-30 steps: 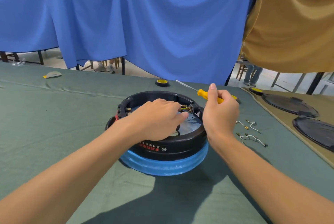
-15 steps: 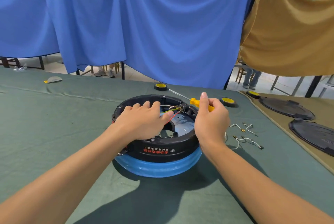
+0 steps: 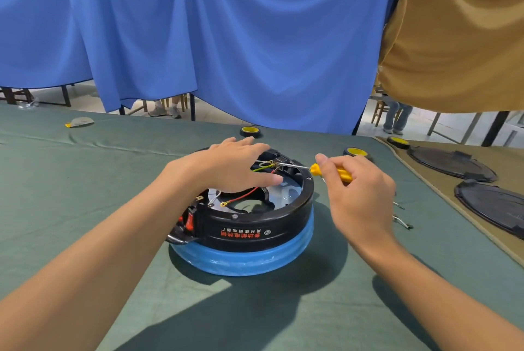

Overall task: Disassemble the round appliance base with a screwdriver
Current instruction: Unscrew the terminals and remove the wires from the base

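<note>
The round appliance base (image 3: 255, 231) lies upside down on the green table, a black shell with red lettering over a blue-wrapped rim. Its open cavity shows a metal plate and loose red, white and yellow-green wires (image 3: 243, 194). My left hand (image 3: 229, 165) lies flat, fingers spread, on the far left part of the base. My right hand (image 3: 360, 189) grips the yellow-handled screwdriver (image 3: 329, 170), whose shaft points left into the far inner rim by the terminal block.
Removed wire clips (image 3: 401, 219) lie right of the base. Two black round covers (image 3: 450, 165) sit on a brown mat at the right. Yellow-black tape rolls (image 3: 251, 131) stand near the table's far edge. Blue and tan cloths hang behind.
The screwdriver has swung from pointing away to pointing left into the base. My left hand moved from the cavity's near side to the far rim and flattened, uncovering the wires.
</note>
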The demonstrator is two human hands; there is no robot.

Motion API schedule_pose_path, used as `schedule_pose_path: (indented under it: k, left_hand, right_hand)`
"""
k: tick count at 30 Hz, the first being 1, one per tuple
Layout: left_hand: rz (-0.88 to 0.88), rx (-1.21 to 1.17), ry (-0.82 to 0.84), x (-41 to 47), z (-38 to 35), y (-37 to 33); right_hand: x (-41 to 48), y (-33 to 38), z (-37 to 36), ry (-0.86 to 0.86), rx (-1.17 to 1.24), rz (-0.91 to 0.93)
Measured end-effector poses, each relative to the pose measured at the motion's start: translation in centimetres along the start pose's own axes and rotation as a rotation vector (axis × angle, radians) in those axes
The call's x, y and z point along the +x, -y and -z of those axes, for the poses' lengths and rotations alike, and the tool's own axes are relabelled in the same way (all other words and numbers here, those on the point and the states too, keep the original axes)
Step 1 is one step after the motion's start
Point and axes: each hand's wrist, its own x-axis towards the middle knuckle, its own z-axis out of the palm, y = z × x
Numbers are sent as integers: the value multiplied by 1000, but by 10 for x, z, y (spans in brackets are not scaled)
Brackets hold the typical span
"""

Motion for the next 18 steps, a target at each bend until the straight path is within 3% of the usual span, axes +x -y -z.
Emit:
schedule_pose_path:
  k: [8, 11, 18]
  left_hand:
    - [46, -73, 169, 20, -20, -7]
    - [43, -1, 146, 22, -25, -5]
    - [12, 84, 167, 29, -9, 1]
  right_hand:
    - [-5, -9, -4, 59, -89, 126]
    - [-5, -9, -3, 74, -113, 171]
    - [10, 0, 2, 337, -241, 157]
